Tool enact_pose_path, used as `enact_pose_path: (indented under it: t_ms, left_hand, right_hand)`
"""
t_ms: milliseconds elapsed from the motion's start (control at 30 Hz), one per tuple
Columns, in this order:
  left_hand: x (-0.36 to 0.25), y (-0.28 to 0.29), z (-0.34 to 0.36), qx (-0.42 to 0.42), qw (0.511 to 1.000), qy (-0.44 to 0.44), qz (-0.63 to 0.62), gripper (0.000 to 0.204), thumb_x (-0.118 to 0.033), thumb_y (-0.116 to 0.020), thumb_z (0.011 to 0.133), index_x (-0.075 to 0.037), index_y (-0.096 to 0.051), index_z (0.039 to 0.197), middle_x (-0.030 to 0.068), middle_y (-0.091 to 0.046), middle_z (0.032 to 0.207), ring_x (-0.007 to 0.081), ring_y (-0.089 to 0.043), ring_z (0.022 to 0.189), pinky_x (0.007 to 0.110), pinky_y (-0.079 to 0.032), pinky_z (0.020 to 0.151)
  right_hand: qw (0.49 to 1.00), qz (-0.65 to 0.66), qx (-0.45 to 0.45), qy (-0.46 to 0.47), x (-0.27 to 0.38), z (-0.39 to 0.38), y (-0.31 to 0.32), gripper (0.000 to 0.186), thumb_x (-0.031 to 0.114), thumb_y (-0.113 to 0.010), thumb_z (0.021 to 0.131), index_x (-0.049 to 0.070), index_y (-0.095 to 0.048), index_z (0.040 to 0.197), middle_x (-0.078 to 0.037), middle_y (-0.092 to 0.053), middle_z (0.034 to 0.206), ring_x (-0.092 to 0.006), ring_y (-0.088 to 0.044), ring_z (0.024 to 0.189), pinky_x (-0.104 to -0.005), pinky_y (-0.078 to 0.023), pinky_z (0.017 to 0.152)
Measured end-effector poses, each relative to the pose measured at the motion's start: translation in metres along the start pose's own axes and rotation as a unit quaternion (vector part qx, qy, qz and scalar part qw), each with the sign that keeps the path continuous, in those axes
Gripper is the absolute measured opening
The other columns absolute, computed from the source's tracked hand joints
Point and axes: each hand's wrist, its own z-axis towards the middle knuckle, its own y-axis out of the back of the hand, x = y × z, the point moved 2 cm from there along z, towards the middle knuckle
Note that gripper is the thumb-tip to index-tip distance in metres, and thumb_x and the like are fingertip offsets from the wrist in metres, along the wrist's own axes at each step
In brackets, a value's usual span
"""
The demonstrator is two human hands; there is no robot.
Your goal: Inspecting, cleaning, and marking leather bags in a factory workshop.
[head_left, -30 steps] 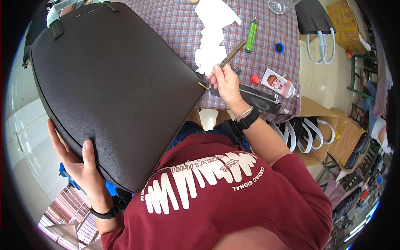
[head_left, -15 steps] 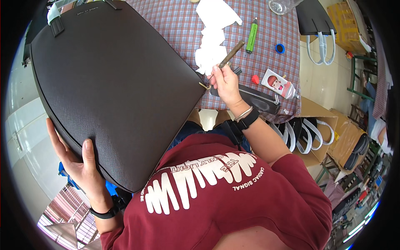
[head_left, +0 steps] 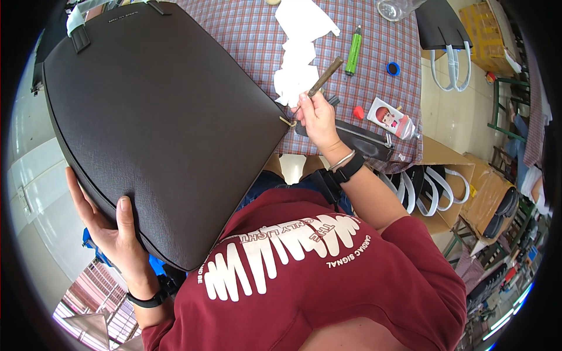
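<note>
A large dark grey bag (head_left: 164,123) fills the left of the view, its pale-wrapped straps at the far end. My left hand (head_left: 114,228) grips its lower left edge, thumb on the face, fingers along the side. My right hand (head_left: 316,117) is closed on a slim brown stick tool (head_left: 328,73), held slanted by the bag's right corner, where a small metal zip pull (head_left: 284,120) shows; the tool's lower tip is small and hard to make out. A black zipped pouch (head_left: 366,140) lies beneath that hand. Crumpled white paper (head_left: 295,76) lies just beyond it.
The checked tablecloth (head_left: 386,35) holds a green pen-like tube (head_left: 353,50), blue cap (head_left: 393,68), red piece (head_left: 358,111), white tube (head_left: 391,117) and clear container (head_left: 397,8). Right are strapped bags (head_left: 445,41), cartons (head_left: 480,32), chairs and a seated person (head_left: 521,140).
</note>
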Motion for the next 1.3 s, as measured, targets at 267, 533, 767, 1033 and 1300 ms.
enact_pose_path:
  t_ms: [267,533,767,1033,1300]
  left_hand:
    - [-0.0012,-0.0014,0.0002,0.000,1.000,0.010,-0.012,0.075,-0.015,-0.062,0.081,0.000,-0.020,0.142,0.0164,-0.023,0.147,0.0253,-0.024,0.135,0.036,-0.018,0.110]
    - [-0.0001,0.0001,-0.0006,0.000,1.000,-0.004,0.002,0.068,-0.006,-0.057,0.084,-0.003,-0.022,0.142,0.0155,-0.028,0.144,0.0225,-0.037,0.127,0.033,-0.030,0.104]
    - [0.0005,0.0000,-0.0004,0.001,1.000,-0.006,-0.001,0.069,-0.006,-0.058,0.084,-0.002,-0.021,0.142,0.0157,-0.029,0.143,0.0223,-0.038,0.126,0.033,-0.030,0.103]
    - [-0.0011,-0.0026,0.0006,-0.004,1.000,0.019,-0.024,0.075,-0.015,-0.062,0.081,-0.002,-0.021,0.142,0.0168,-0.023,0.146,0.0255,-0.026,0.134,0.036,-0.019,0.110]
    - [-0.0002,-0.0004,-0.0003,0.000,1.000,-0.001,0.000,0.069,-0.007,-0.059,0.084,-0.003,-0.022,0.142,0.0159,-0.030,0.143,0.0226,-0.037,0.126,0.033,-0.030,0.103]
  right_hand:
    - [1.000,-0.003,0.001,-0.002,-0.0004,0.0013,0.0002,0.017,0.017,-0.048,0.093,0.001,-0.055,0.093,-0.004,-0.057,0.064,-0.0108,-0.056,0.054,-0.0259,-0.046,0.052]
    - [1.000,-0.010,-0.001,-0.003,0.0033,0.0000,0.0000,0.017,0.017,-0.048,0.093,0.001,-0.055,0.093,-0.004,-0.057,0.065,-0.0105,-0.056,0.054,-0.0253,-0.046,0.052]
    - [1.000,-0.002,0.003,-0.009,0.0038,-0.0005,0.0006,0.017,0.016,-0.048,0.093,0.000,-0.054,0.093,-0.004,-0.057,0.065,-0.0100,-0.055,0.054,-0.0251,-0.045,0.052]
    - [1.000,0.002,-0.003,-0.007,0.0030,0.0007,-0.0004,0.017,0.016,-0.048,0.093,0.000,-0.054,0.093,-0.004,-0.057,0.065,-0.0101,-0.055,0.054,-0.0250,-0.045,0.051]
    - [1.000,0.001,0.000,-0.005,-0.0002,0.0004,-0.0004,0.018,0.017,-0.048,0.093,0.000,-0.054,0.093,-0.004,-0.056,0.065,-0.0103,-0.055,0.054,-0.0255,-0.045,0.052]
